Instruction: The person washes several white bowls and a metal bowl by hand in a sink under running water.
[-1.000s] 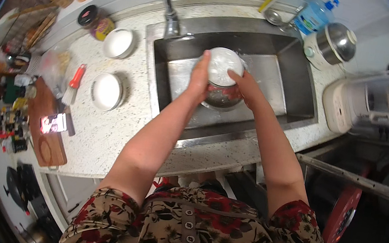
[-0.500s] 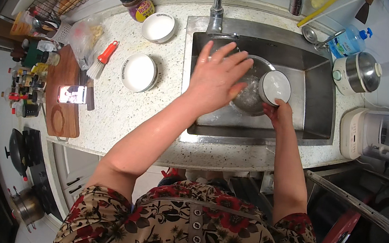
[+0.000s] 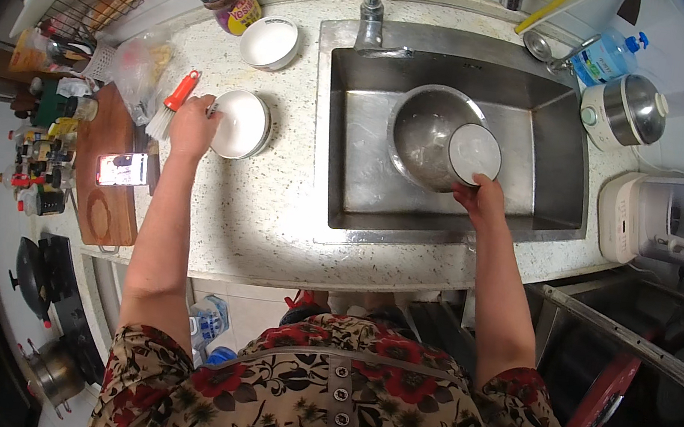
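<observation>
My right hand (image 3: 482, 199) grips the near edge of a small white bowl with a dark rim (image 3: 475, 153). That bowl is held over the right side of a round metal basin (image 3: 424, 129) in the sink (image 3: 354, 189). My left hand (image 3: 193, 126) is at the left edge of a stack of white bowls (image 3: 239, 125) on the counter, its bent fingers pinching the top bowl's rim. Immediately left of this hand lies a brush with a red handle (image 3: 181, 90) and pale bristles. Behind the stack sits another white bowl (image 3: 269, 43).
A faucet (image 3: 370, 23) rises behind the sink. A dark-lidded jar (image 3: 230, 0) stands at the back left. A lit phone (image 3: 122, 169) rests on a wooden board (image 3: 104, 212). Right of the sink are a blue soap bottle (image 3: 606, 58), a small cooker (image 3: 623, 112) and a white appliance (image 3: 660, 223).
My left hand has moved left from above the sink to the stacked bowls. My right hand still holds the dark-rimmed bowl over the basin. The view has shifted slightly.
</observation>
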